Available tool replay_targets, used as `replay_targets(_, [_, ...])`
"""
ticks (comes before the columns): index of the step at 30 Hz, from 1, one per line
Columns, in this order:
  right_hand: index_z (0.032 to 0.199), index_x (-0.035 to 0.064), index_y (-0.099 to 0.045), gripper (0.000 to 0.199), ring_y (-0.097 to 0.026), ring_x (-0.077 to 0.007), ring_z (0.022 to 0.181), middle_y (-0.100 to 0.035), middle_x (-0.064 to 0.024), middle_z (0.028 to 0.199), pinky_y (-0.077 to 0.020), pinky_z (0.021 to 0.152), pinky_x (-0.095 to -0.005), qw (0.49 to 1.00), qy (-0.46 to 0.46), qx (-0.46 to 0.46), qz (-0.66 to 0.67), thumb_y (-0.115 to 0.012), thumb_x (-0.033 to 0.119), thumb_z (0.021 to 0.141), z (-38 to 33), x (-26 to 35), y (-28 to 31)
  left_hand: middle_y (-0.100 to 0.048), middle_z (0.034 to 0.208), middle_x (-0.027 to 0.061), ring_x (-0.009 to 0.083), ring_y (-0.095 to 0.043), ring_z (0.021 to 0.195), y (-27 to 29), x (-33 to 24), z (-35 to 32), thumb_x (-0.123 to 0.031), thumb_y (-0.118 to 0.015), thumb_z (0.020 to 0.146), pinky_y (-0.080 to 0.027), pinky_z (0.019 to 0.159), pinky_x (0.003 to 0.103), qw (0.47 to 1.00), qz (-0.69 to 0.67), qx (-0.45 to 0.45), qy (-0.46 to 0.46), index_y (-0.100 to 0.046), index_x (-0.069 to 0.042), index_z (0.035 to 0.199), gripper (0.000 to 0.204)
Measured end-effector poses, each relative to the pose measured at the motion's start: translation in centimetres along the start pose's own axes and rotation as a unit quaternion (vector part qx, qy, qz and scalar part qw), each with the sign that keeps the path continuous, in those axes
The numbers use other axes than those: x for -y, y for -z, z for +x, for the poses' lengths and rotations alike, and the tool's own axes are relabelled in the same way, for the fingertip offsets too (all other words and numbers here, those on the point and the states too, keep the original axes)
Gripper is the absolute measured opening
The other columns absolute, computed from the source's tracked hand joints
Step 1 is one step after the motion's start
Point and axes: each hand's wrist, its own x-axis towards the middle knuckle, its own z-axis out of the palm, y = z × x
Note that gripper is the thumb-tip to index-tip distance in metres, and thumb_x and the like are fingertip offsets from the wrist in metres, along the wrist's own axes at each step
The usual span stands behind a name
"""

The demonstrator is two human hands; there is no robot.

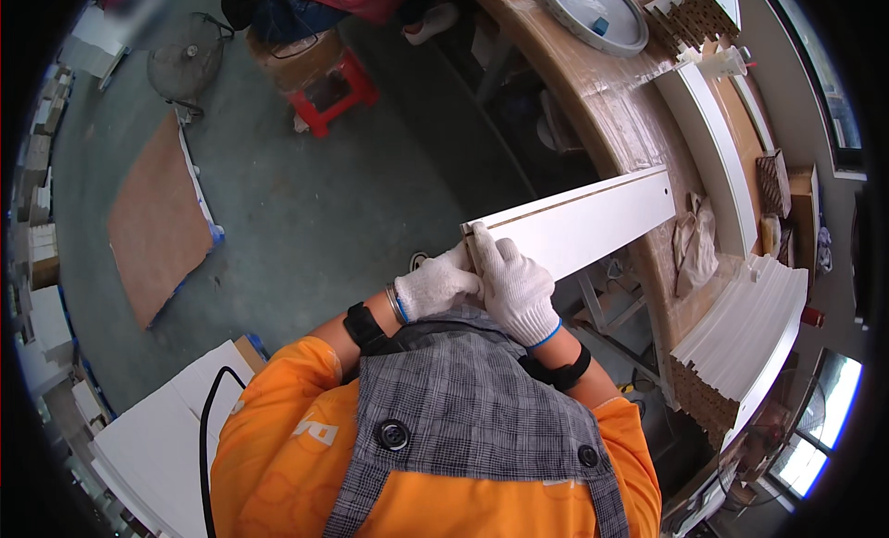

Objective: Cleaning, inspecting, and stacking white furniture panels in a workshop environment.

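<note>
A long white board [583, 225] with a brown groove along its far long edge lies at a slant in front of me. Its right end, with a small dark hole, rests on the workbench; its left end juts past the bench edge toward me. My right hand [517, 293], in a white knit glove, grips that near end, index finger stretched along the top. My left hand [437, 286], gloved the same way, is closed at the board's end face, against the right hand. Its fingertips are partly hidden, so a small piece between them cannot be ruled out.
The workbench [607, 112] carries a round tray [607, 19], stacked white strips [741, 330], a long white panel [708, 149] and a crumpled cloth [694, 246]. A red stool [338, 93], a fan [190, 58] and a brown sheet [162, 223] stand or lie on the floor.
</note>
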Motion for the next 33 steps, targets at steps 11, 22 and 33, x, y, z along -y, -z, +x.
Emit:
replay_targets(11, [0.148, 0.0136, -0.044, 0.060, -0.067, -0.0353, 0.075, -0.061, -0.0148, 0.095, -0.0544, 0.064, -0.0465, 0.977, -0.135, -0.144, 0.076, -0.056, 0.012, 0.089, -0.4, 0.3, -0.2, -0.042, 0.150, 0.0129, 0.0257, -0.048, 0.133, 0.6, 0.5, 0.5, 0.004, -0.059, 0.088, -0.049, 0.107, 0.038, 0.998, 0.048, 0.026, -0.025, -0.016, -0.008, 0.159, 0.084])
replay_targets(22, [0.149, 0.0152, -0.040, 0.061, -0.068, -0.0339, 0.073, -0.062, -0.0126, 0.099, -0.0544, 0.062, -0.0468, 0.998, -0.049, -0.009, 0.042, -0.057, 0.020, 0.091, -0.7, 0.0, 0.0, -0.045, 0.147, 0.0143, 0.0252, -0.051, 0.131, 0.3, 0.6, 0.6, 0.002, -0.058, 0.088, -0.049, 0.106, 0.037, 0.999, 0.039, -0.004, 0.015, -0.021, -0.006, 0.157, 0.079])
replay_targets(33, [0.137, 0.0218, -0.060, 0.046, -0.069, -0.0335, 0.083, -0.065, -0.0148, 0.095, -0.0558, 0.075, -0.0444, 0.936, -0.129, -0.304, 0.120, -0.058, 0.010, 0.093, -1.8, -10.7, -1.0, -0.044, 0.151, 0.0144, 0.0280, -0.047, 0.136, -0.3, 1.0, 0.5, -0.011, -0.060, 0.094, -0.043, 0.110, 0.045, 0.999, -0.027, 0.024, -0.026, -0.026, -0.008, 0.156, 0.071])
